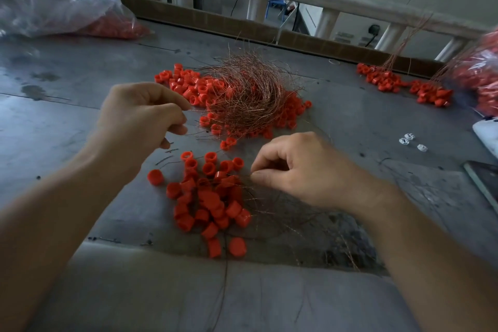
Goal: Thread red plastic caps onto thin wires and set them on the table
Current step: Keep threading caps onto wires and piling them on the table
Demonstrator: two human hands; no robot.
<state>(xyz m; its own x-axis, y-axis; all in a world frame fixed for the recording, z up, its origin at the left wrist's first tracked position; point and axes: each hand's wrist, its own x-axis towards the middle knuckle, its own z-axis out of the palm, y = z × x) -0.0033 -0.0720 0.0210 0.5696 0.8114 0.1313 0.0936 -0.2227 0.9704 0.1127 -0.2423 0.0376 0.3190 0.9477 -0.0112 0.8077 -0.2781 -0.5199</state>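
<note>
On the grey metal counter point(54, 121), your left hand point(142, 113) pinches a thin copper wire point(192, 110) between curled fingers beside the tangled nest of copper wires point(248, 94) covering loose red plastic caps point(188, 86), while your right hand point(301, 170) pinches wire strands point(249, 177) over the nearer heap of red caps point(213, 202).

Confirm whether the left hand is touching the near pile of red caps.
Apart. The head view shows bare table between the left hand and the near pile of red caps; its fingers pinch a thin wire farther back.
</note>
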